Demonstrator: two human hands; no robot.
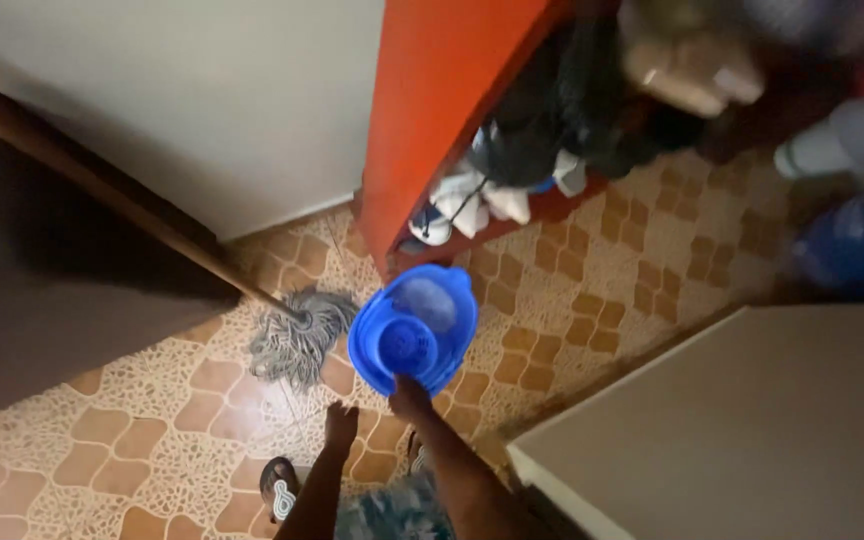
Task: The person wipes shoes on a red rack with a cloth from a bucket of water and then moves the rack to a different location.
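A blue mop bucket [414, 328] with a round wringer insert stands on the patterned tile floor beside an orange shelf unit. My right hand [409, 396] reaches down and grips the bucket's near rim. My left hand [340, 422] hangs just left of it, fingers loosely curled, holding nothing, above the floor. A grey string mop [297, 335] lies on the tiles left of the bucket, its brown wooden handle [102, 185] slanting up to the upper left.
The orange shelf unit [432, 110] holds shoes [472, 200] and dark items. A white door or wall [202, 90] is at the top left, a dark surface [42, 290] at left, a white panel [742, 430] at lower right. My sandalled foot [279, 488] is below.
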